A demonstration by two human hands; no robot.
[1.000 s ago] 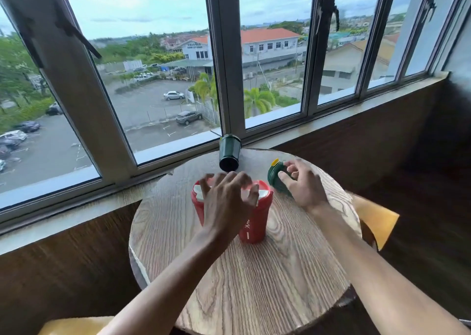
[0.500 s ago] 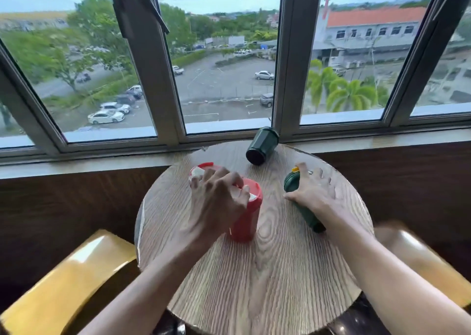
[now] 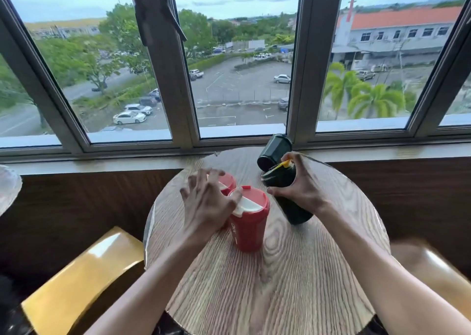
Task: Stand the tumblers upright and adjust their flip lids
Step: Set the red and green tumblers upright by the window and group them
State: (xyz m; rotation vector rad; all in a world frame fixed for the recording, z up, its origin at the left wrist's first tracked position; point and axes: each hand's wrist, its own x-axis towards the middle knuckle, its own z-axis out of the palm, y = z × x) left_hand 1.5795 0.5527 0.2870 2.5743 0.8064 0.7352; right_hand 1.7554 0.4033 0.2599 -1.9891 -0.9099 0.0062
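Two red tumblers stand upright on the round wooden table (image 3: 280,283). The near red tumbler (image 3: 248,229) shows a white flip lid; the far red tumbler (image 3: 228,180) is mostly hidden behind my left hand (image 3: 207,202). That hand hovers with fingers spread over both lids, fingertips touching the near lid's edge. My right hand (image 3: 303,184) grips a dark green tumbler (image 3: 288,199) with a yellow flip tab, tilted, its base on the table. A second dark green tumbler (image 3: 274,152) lies on its side near the window.
The table stands against a window sill (image 3: 102,162) with tall window frames behind. A yellow chair seat (image 3: 81,278) sits at the lower left and another (image 3: 433,271) at the right. A pale round object (image 3: 7,186) shows at the far left edge.
My right hand has closed around the green tumbler and tipped it up from lying toward upright. My left hand has slid left off the near red lid. The view has shifted left.
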